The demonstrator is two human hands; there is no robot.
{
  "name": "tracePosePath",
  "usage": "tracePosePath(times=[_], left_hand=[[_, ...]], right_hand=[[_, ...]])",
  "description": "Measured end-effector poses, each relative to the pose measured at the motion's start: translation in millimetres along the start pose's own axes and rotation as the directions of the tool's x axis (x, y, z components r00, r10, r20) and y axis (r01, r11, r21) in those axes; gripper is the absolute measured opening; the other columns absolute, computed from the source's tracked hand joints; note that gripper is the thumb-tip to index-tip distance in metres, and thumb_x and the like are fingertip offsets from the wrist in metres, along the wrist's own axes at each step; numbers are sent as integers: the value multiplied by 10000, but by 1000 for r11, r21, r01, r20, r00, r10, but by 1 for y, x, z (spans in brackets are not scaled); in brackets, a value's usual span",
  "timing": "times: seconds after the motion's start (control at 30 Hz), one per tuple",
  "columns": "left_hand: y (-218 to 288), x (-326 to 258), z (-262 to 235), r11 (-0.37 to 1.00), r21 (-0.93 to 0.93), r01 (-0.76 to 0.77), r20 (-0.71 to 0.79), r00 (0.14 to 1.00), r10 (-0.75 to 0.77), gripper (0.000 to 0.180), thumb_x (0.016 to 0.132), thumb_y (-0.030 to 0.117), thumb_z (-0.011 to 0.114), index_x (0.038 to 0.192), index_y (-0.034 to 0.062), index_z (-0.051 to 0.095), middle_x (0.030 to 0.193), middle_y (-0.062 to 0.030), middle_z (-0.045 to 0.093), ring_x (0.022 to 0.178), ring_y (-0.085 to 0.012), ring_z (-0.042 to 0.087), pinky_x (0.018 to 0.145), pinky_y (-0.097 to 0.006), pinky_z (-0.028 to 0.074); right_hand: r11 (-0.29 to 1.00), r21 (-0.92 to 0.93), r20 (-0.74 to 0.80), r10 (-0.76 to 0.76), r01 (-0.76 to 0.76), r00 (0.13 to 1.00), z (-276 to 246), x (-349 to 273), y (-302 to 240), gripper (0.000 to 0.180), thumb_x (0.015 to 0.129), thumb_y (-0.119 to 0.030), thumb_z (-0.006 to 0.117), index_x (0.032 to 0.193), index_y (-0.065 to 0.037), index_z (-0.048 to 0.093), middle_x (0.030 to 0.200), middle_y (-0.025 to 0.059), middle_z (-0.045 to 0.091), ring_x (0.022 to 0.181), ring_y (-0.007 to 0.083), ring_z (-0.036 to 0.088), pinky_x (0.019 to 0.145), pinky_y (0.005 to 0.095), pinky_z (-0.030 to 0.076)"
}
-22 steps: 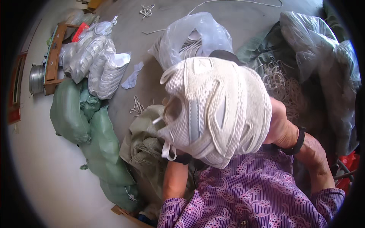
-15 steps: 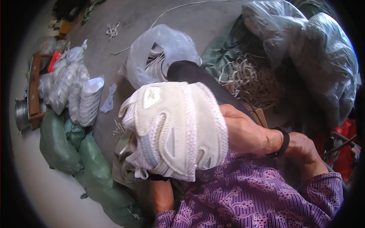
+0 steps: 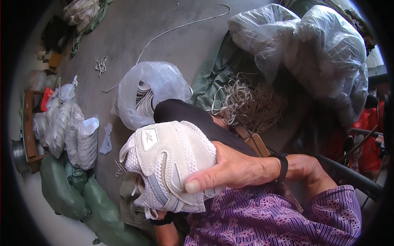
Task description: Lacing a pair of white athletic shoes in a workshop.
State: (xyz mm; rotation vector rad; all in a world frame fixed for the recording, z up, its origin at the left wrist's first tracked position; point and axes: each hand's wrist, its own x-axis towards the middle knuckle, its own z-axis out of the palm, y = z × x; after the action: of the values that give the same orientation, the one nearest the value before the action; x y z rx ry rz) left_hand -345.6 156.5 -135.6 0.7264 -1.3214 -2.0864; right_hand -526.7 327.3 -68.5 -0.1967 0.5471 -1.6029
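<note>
A cream and white shoe upper [image 3: 166, 164], with mesh panels, suede overlays and grey-blue strips, fills the middle of the view. My right hand [image 3: 227, 168] grips it from the right, thumb lying across its outer side and the fingers out of sight behind. A dark band [image 3: 281, 167] circles my right wrist. From the lower edge my left forearm [image 3: 166, 233] rises to the underside of the upper. The upper covers most of my left hand, so its fingers are hidden. Pale loops hang from the lower left of the upper.
Beyond my knee stands a clear plastic bag [image 3: 135, 78] of stacked pale pieces. Tangled pale laces [image 3: 256, 102] lie on green sheeting, near large filled plastic bags [image 3: 328, 53]. To the left are wrapped stacks [image 3: 84, 143] and green sacks [image 3: 61, 184]. A metal bar [image 3: 349, 178] crosses at right.
My right hand has shifted, and its thumb now shows across the upper's side, where the upper hid the fingers before. The upper sits a little lower and further left in view.
</note>
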Motion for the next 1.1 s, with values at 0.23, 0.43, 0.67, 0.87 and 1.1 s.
tracePosePath(times=[0.23,0.43,0.67,0.87,1.1], left_hand=[[37,14,23,976,199,-92,117,991,69,466,968,333,448,1295,1,428,1125,-114,550,962,-188,571,845,-332,451],[26,43,9,870,494,-3,-85,995,51,385,957,305,500,1202,8,494,1029,-78,586,873,-151,596,759,-283,479],[13,51,-29,882,380,278,-260,947,-187,142,953,187,517,1013,60,542,847,-40,585,588,-78,502,488,-214,395],[17,66,-24,529,722,445,-392,894,-217,91,911,144,584,936,89,516,691,57,412,549,-17,345,474,-180,286],[18,82,-9,401,818,412,-381,911,-159,93,897,105,528,842,54,474,780,10,417,682,-76,363,601,-223,326]], right_hand=[[958,60,17,-282,281,959,9,-5,-65,690,796,-173,693,1357,47,355,1227,179,551,1117,260,564,968,369,444],[761,-324,-117,-622,562,774,-75,3,-142,439,851,-196,658,1199,30,516,1083,126,625,926,189,645,839,329,531],[499,-858,-493,-739,-118,459,-280,73,-149,341,741,-236,671,946,37,662,821,98,675,740,155,623,703,303,498],[493,-698,-649,-742,-520,167,-406,112,-139,421,729,-262,665,1042,19,649,916,145,682,845,225,649,781,343,493],[384,-699,-638,-717,-604,282,-468,172,-118,594,738,-372,710,1139,46,579,1074,236,639,1060,336,604,918,389,450]])
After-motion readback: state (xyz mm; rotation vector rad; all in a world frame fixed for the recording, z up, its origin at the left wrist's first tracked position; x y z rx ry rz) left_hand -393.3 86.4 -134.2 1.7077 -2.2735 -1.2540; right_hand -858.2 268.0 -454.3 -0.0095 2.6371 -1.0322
